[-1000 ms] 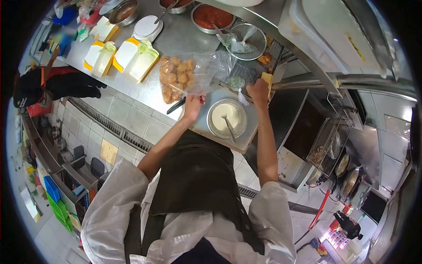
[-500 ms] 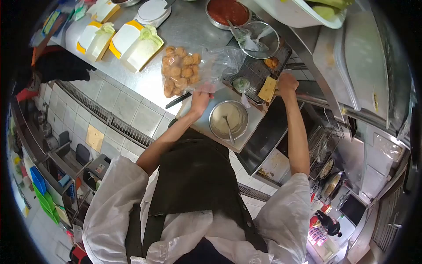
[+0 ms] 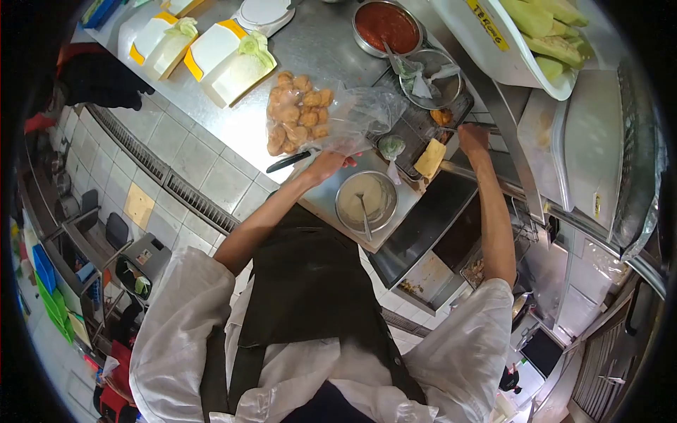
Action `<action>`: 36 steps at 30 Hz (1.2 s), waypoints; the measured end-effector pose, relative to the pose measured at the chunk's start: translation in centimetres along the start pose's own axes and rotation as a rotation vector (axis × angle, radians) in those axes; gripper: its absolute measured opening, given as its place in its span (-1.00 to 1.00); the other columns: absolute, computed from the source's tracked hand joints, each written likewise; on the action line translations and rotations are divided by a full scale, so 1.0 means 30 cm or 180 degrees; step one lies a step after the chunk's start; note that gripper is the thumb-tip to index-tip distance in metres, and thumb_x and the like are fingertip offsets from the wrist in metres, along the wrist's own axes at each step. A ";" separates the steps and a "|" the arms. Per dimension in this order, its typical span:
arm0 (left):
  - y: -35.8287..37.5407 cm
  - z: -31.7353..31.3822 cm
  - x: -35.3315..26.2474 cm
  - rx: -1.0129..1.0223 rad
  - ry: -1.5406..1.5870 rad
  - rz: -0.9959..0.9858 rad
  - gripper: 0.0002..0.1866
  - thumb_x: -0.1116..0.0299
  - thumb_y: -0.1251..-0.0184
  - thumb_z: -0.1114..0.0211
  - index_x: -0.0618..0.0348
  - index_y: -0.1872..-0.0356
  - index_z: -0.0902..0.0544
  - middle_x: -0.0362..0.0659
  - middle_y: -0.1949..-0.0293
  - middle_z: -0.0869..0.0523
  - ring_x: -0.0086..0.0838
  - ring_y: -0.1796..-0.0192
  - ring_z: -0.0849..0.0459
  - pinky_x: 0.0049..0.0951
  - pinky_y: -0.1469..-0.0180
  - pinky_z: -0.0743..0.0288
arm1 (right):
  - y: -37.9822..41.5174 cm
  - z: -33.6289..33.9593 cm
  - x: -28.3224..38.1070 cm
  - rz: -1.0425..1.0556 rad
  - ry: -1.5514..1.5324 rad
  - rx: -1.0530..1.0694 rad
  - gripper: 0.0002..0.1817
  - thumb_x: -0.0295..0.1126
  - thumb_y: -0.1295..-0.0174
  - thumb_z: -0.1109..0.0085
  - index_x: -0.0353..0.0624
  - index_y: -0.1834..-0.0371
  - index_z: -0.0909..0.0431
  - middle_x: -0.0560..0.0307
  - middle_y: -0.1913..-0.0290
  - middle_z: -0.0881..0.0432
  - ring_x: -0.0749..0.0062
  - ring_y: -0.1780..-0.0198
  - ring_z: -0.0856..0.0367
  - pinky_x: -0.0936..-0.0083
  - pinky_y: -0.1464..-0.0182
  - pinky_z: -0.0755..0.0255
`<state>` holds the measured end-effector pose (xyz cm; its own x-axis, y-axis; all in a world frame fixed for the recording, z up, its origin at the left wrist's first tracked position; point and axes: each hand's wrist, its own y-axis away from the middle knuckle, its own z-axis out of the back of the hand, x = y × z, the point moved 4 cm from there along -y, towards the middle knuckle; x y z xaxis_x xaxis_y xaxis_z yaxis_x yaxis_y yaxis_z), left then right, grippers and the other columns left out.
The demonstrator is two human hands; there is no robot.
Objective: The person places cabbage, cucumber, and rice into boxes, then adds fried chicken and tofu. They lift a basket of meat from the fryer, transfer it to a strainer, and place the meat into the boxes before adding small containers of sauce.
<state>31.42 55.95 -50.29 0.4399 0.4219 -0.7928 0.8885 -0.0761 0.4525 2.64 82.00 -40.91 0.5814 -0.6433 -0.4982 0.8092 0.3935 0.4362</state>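
Observation:
My left hand (image 3: 331, 166) is at the lower edge of a clear plastic bag (image 3: 356, 116) beside several round golden-brown balls (image 3: 296, 113); its fingers are partly apart, and a black knife handle (image 3: 288, 162) lies to its left. Just below it stands a metal bowl of pale batter (image 3: 367, 202) with a spoon in it. My right hand (image 3: 473, 138) is closed at the right edge of a wire rack (image 3: 409, 149), near a yellow slab (image 3: 430, 158) and an orange-brown fried piece (image 3: 442, 117). What its fingers hold, if anything, is hidden.
Open paper boxes with lettuce (image 3: 236, 63) stand at the upper left, near a white scale (image 3: 264, 13). A bowl of red sauce (image 3: 386, 27) and a bowl with plastic bags (image 3: 431, 79) are at the top. A white tub of cut vegetables (image 3: 486, 42) is upper right.
The view has shifted, bringing more of the vegetable tub into sight. My left hand's fingers have come away from the bag and spread somewhat. My right hand remains near the rack's edge.

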 end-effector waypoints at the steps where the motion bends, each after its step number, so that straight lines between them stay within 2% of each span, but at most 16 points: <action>1: 0.005 0.001 -0.013 0.0107 -0.0131 0.0033 -0.58 0.09 -0.61 0.06 0.12 -0.23 -0.50 -0.18 -0.02 -0.67 -0.54 0.14 -0.63 -0.48 0.07 -0.46 | 0.012 0.011 -0.005 0.0076 -0.0094 -0.0049 -0.86 -0.41 -0.16 -0.17 -0.16 0.28 -0.67 -0.07 0.18 -0.73 -0.04 0.13 -0.73 0.02 0.08 -0.58; 3: 0.022 -0.003 -0.038 0.0247 -0.0191 0.0082 -0.61 0.16 -0.60 0.05 0.10 -0.26 -0.48 -0.19 -0.08 -0.66 -0.52 0.11 -0.64 -0.48 0.04 -0.45 | 0.041 0.042 -0.028 0.0222 -0.0271 -0.0180 -0.84 -0.41 -0.19 -0.14 -0.19 0.31 -0.71 -0.20 0.17 -0.71 -0.11 0.09 -0.71 0.01 0.06 -0.59; 6: 0.034 0.000 -0.022 0.0353 -0.0024 0.0026 -0.62 0.25 -0.57 0.05 0.09 -0.30 -0.47 -0.21 -0.18 -0.62 -0.50 0.04 -0.65 -0.50 0.00 -0.44 | 0.100 0.056 -0.044 -0.0008 -0.0635 -0.0202 -0.79 -0.37 -0.16 -0.20 -0.21 0.18 -0.67 -0.24 0.10 -0.68 -0.11 0.03 -0.69 0.06 0.00 -0.59; 10: 0.041 -0.026 -0.029 0.0401 0.0337 -0.0302 -0.59 0.31 -0.55 0.04 0.06 -0.34 -0.48 -0.23 -0.29 -0.55 -0.51 -0.05 -0.64 -0.51 -0.05 -0.43 | 0.155 0.088 -0.077 -0.0356 -0.0577 -0.0254 -0.78 -0.29 -0.23 -0.13 -0.16 0.18 -0.64 -0.22 0.10 -0.68 -0.13 0.01 -0.67 0.00 0.01 -0.56; 13: 0.039 -0.072 -0.048 0.0297 0.0067 -0.0219 -0.60 0.33 -0.56 0.01 0.14 -0.34 -0.43 -0.14 -0.24 -0.55 -0.51 0.04 -0.67 -0.55 0.09 -0.47 | 0.181 0.118 -0.078 -0.0527 -0.0831 -0.0186 -0.76 -0.26 -0.24 -0.13 -0.17 0.17 -0.64 -0.23 0.10 -0.68 -0.17 0.01 -0.66 -0.01 -0.01 -0.55; 16: -0.003 -0.075 0.019 0.0341 0.0320 -0.0283 -0.60 0.27 -0.54 -0.05 0.24 -0.28 -0.48 -0.10 -0.21 -0.56 -0.48 0.08 -0.69 -0.53 0.08 -0.48 | 0.220 0.130 -0.111 -0.0671 -0.1262 -0.0380 -0.75 -0.24 -0.25 -0.13 -0.18 0.18 -0.64 -0.24 0.11 -0.68 -0.17 0.01 -0.66 -0.03 -0.03 -0.54; 19: 0.056 -0.142 -0.074 0.0292 -0.0683 -0.0111 -0.60 0.28 -0.55 0.08 0.24 -0.21 -0.57 -0.05 -0.26 -0.53 -0.43 -0.05 -0.66 -0.48 -0.09 -0.47 | 0.283 0.168 -0.121 -0.0756 -0.1600 -0.0646 -0.75 -0.25 -0.25 -0.11 -0.18 0.18 -0.64 -0.26 0.12 -0.67 -0.20 0.02 -0.65 -0.04 -0.02 -0.52; 22: 0.100 -0.142 -0.076 0.0319 -0.1260 -0.0258 -0.57 0.22 -0.55 0.06 0.27 -0.24 -0.54 -0.03 -0.15 -0.59 -0.41 -0.03 -0.66 -0.44 -0.18 -0.46 | 0.373 0.197 -0.072 -0.0677 -0.1774 -0.1127 -0.75 -0.26 -0.27 -0.07 -0.19 0.17 -0.62 -0.28 0.16 -0.66 -0.26 0.04 -0.61 -0.08 0.02 -0.46; 23: 0.125 -0.126 -0.075 0.0720 -0.1705 -0.0567 -0.50 0.16 -0.56 0.03 0.27 -0.35 -0.40 -0.04 -0.09 -0.60 -0.41 0.00 -0.65 -0.42 -0.24 -0.44 | 0.380 0.207 -0.050 -0.0672 -0.1983 -0.1320 -0.74 -0.27 -0.28 -0.05 -0.21 0.17 -0.61 -0.30 0.17 -0.65 -0.29 0.05 -0.59 -0.10 0.05 -0.43; 25: 0.206 -0.118 -0.105 0.0499 -0.1482 -0.0473 -0.45 0.13 -0.57 0.02 0.24 -0.42 -0.28 -0.07 -0.09 -0.57 -0.43 0.01 -0.64 -0.40 -0.23 -0.44 | 0.431 0.228 -0.012 -0.0527 -0.2347 -0.1988 -0.73 -0.29 -0.33 -0.01 -0.25 0.14 -0.59 -0.32 0.17 -0.64 -0.31 0.06 -0.58 -0.09 0.06 -0.40; 27: 0.290 -0.090 -0.111 0.0419 -0.1509 -0.0450 -0.40 0.09 -0.57 0.01 0.22 -0.47 -0.20 -0.09 -0.10 -0.55 -0.45 0.02 -0.63 -0.40 -0.20 -0.44 | 0.560 0.340 0.042 -0.0465 -0.2564 -0.1740 -0.72 -0.30 -0.38 0.01 -0.28 0.08 -0.58 -0.33 0.17 -0.63 -0.32 0.04 -0.56 -0.02 0.05 -0.41; 29: 0.379 -0.025 -0.113 0.0446 -0.1798 -0.0481 -0.36 0.06 -0.57 0.00 0.20 -0.50 -0.13 -0.13 -0.13 -0.54 -0.47 0.03 -0.63 -0.40 -0.14 -0.46 | 0.574 0.308 0.059 -0.0108 -0.2758 -0.2297 -0.68 -0.33 -0.38 -0.02 -0.27 -0.07 -0.57 -0.31 0.15 -0.65 -0.26 0.05 -0.59 0.01 0.05 -0.40; 32: 0.553 0.101 -0.140 -0.0201 -0.0902 -0.0122 -0.36 0.02 -0.57 0.02 0.18 -0.49 -0.17 -0.16 -0.06 -0.60 -0.48 0.03 -0.62 -0.45 -0.05 -0.46 | 0.665 0.431 0.172 0.0169 -0.3602 -0.2237 -0.70 -0.33 -0.39 -0.01 -0.29 -0.04 -0.57 -0.26 0.25 -0.65 -0.18 0.19 -0.60 0.10 0.12 -0.41; 34: 0.606 0.266 -0.091 -0.0633 -0.0575 -0.0073 -0.41 0.05 -0.56 0.03 0.17 -0.46 -0.25 -0.14 -0.07 -0.63 -0.49 0.03 -0.61 -0.48 -0.01 -0.45 | 0.646 0.483 0.253 0.0519 -0.3489 -0.2161 -0.74 -0.36 -0.39 0.00 -0.32 0.04 -0.56 -0.16 0.37 -0.60 0.00 0.34 -0.55 0.24 0.20 -0.40; 36: 0.583 0.496 0.074 -0.1130 0.0236 -0.0143 -0.47 0.12 -0.54 0.05 0.17 -0.40 -0.33 -0.14 -0.08 -0.64 -0.49 0.01 -0.62 -0.44 -0.01 -0.47 | 0.627 0.587 0.363 0.0845 -0.3701 -0.1857 -0.78 -0.38 -0.40 0.03 -0.34 0.15 -0.53 -0.04 0.45 -0.54 0.21 0.40 -0.48 0.34 0.25 -0.38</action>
<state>49.86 42.12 -50.21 0.3792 0.4832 -0.7892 0.8003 0.2569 0.5418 22.70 70.83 -24.95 0.5524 -0.5721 0.6062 0.7703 0.6282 -0.1090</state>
